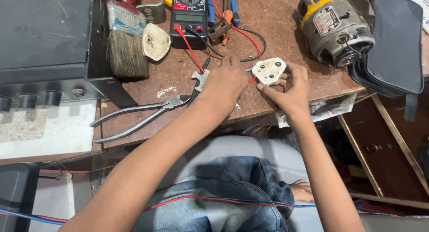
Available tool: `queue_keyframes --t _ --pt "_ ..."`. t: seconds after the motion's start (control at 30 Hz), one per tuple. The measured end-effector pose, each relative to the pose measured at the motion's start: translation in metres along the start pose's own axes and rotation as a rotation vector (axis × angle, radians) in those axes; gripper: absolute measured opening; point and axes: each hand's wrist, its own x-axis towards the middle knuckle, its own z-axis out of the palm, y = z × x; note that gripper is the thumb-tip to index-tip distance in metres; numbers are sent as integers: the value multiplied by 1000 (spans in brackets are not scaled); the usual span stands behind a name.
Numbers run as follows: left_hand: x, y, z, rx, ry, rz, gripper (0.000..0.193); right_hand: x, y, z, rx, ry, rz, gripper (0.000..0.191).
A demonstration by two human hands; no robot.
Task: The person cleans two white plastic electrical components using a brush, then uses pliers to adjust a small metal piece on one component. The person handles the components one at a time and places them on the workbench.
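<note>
My right hand (289, 90) holds a white three-pin plug body (268, 70) over the brown workbench, its screw side up. My left hand (225, 83) is closed around a thin metal tool whose tip touches the plug's left edge. A red probe lead (190, 47) and a black one run from the black multimeter (189, 17) toward my hands. The plug's white cover (156, 41) lies apart beside a paintbrush (126, 40).
Bare metal pliers (134, 117) lie on the bench at the left of my left arm. A black box with knobs (44, 49) fills the left. An electric motor (336, 29) and a black pouch (397, 42) sit at right. Red and blue wires (214, 200) cross my lap.
</note>
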Motion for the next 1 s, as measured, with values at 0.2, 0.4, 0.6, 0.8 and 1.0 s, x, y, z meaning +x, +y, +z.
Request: queue_keyframes --t 0.2,0.4,0.6,0.8,1.0 --pt "-5 7 3 62 49 8 24 0 -1 -1 -40 -15 -32 73" --pt "-13 18 4 131 115 -38 24 -1 0 2 -188 32 -72 74" --pt "-20 20 4 -6 155 -109 27 -1 0 2 -216 21 -114 74" --pt "-24 24 4 -1 131 -177 32 -1 0 2 -226 27 -113 74" --pt "-20 31 5 115 141 -195 28 -1 0 3 -222 26 -105 74"
